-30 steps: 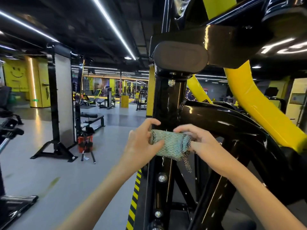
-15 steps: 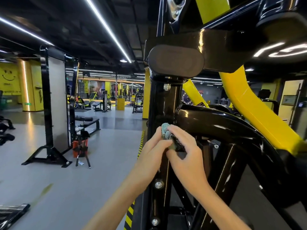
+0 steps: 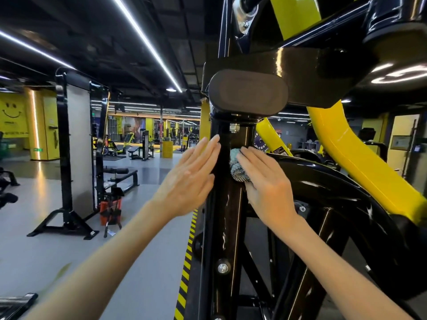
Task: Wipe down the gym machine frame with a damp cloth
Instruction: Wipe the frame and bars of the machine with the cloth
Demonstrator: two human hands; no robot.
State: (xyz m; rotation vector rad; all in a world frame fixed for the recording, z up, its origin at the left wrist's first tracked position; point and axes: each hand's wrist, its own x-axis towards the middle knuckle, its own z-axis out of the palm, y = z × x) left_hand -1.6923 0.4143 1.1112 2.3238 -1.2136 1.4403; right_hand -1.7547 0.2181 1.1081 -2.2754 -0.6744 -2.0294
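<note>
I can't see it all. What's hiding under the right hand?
A teal woven cloth, pressed by the right hand against the glossy black upright post. The palm covers the cloth's lower part.

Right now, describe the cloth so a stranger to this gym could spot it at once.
Find the glossy black upright post in the middle, under the oval black pad. The right hand presses flat against its right side, and the cloth pokes out from under it. It is the only soft, teal woven thing among hard black and yellow metal.
</note>
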